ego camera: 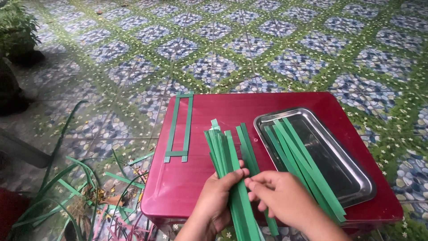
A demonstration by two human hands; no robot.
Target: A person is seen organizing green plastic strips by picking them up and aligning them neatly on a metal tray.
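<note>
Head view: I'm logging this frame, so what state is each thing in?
Left hand: closed around a bundle of green strips.
Right hand: fingertips pinching one strip of the bundle.
Steel tray: flat on the red table, several green strips lying across it.
Green strip frame: flat on the table, its far end past the edge.
Leaf scraps: scattered on the tiled floor.

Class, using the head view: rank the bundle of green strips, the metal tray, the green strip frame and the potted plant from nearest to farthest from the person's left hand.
1. Bundle of green strips: gripped in the left hand.
2. Metal tray: to the right, on the red table.
3. Green strip frame: toward the table's far left corner; close to the tray's distance, hard to separate.
4. Potted plant: far left corner of the floor.
</note>
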